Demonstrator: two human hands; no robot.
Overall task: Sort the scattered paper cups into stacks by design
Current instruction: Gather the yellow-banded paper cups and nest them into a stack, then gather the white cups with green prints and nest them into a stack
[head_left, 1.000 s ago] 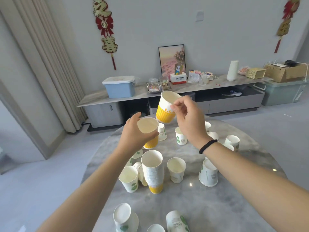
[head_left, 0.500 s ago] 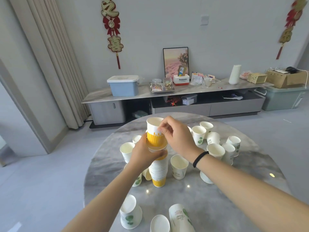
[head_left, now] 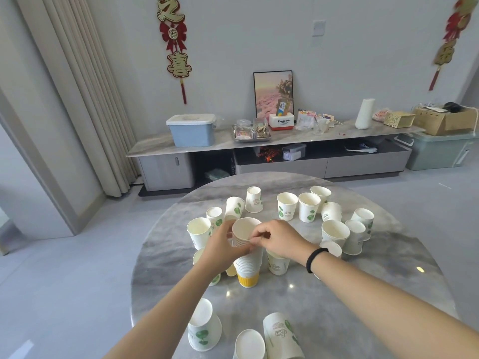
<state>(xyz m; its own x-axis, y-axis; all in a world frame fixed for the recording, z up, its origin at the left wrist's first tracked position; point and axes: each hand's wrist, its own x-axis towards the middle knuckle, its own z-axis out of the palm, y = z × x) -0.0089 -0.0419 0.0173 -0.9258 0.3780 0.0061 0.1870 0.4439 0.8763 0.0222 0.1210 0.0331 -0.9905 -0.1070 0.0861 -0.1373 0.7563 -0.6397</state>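
A tall stack of yellow-bottomed cups [head_left: 248,268] stands near the middle of the round marble table [head_left: 350,294]. My left hand [head_left: 223,246] wraps the stack's upper part from the left. My right hand [head_left: 278,238] pinches the rim of the top cup [head_left: 242,229] from the right. White cups with green leaf prints stand around it: one [head_left: 287,205] and another [head_left: 309,207] at the back, a group [head_left: 355,235] on the right, and upside-down ones [head_left: 204,326] near me.
A leaf-print cup [head_left: 278,263] stands right beside the stack under my right wrist, and more cups [head_left: 199,231] crowd its left side. Beyond the table runs a low grey cabinet [head_left: 272,161] with a blue box [head_left: 191,130] on it. Grey floor surrounds the table.
Two yellow cups that I held apart in the air came together, then went down onto the yellow stack. Both hands now rest at the stack's top.
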